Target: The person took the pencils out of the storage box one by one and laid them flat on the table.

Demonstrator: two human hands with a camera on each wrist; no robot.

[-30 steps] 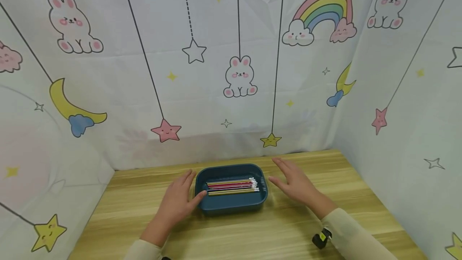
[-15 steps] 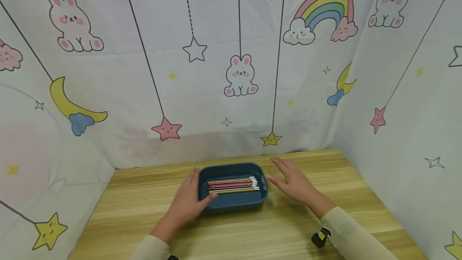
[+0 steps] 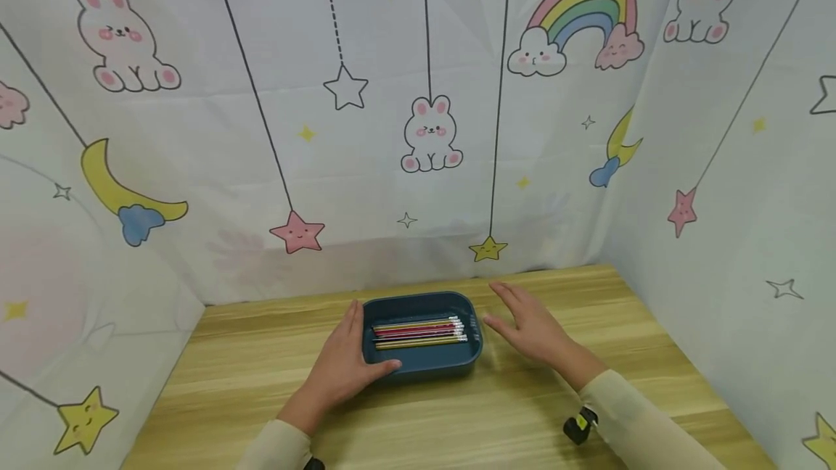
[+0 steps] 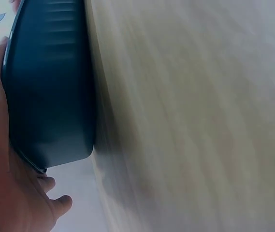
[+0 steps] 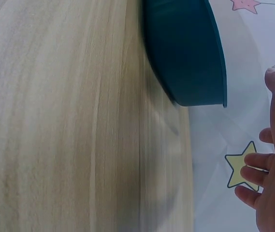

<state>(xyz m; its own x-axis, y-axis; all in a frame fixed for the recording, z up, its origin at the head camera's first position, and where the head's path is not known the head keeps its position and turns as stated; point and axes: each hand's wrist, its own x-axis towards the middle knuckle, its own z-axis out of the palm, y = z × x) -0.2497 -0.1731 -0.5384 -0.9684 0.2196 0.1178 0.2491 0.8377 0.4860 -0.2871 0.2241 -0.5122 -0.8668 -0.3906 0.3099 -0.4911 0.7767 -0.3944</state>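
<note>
A dark blue rectangular tray [image 3: 427,363] sits on the wooden table. Several pencils [image 3: 418,334] lie side by side in it, their eraser ends to the right; stripes of yellow, red and black show. My left hand [image 3: 341,363] rests against the tray's left end, thumb stretched along the front rim and straight fingers along the left side. In the left wrist view, that hand meets the rim of the tray [image 4: 50,92]. Apart from the tray's right end, my right hand [image 3: 538,331] is held with fingers extended and nothing in it; the right wrist view shows a gap between them.
The wood-grain table [image 3: 496,419] extends in front of the tray and to both sides. White cloth walls [image 3: 366,187] printed with rabbits, stars and a rainbow enclose its back and sides. A small black device [image 3: 578,426] is strapped at the right wrist.
My left hand has moved right, up against the tray's left end, with its thumb sliding along the front rim. The right hand stays nearly still. The pencils remain in the tray.
</note>
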